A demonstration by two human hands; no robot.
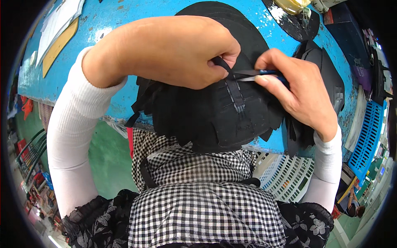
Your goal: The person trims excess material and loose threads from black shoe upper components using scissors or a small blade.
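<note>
A stack of black fabric pieces [186, 111] lies over the near edge of the blue table, in front of me. My left hand [206, 53] is closed and pinches a black strap [222, 63] that rises from the top piece. In my right hand [297, 82] is a small pair of scissors [264, 73] with blue handles. Their two blades are parted and point left, right at the strap beside my left fingers. Below the blades, the strap runs down a light-marked strip [235, 96] on the fabric.
More black pieces [322, 70] lie at the table's right. Papers and a tan board [60, 45] rest at the far left of the blue table [124, 99]. A white basket [285, 173] stands under the near edge; a blue basket [366, 140] is at right. Another person [352, 205] is at far right.
</note>
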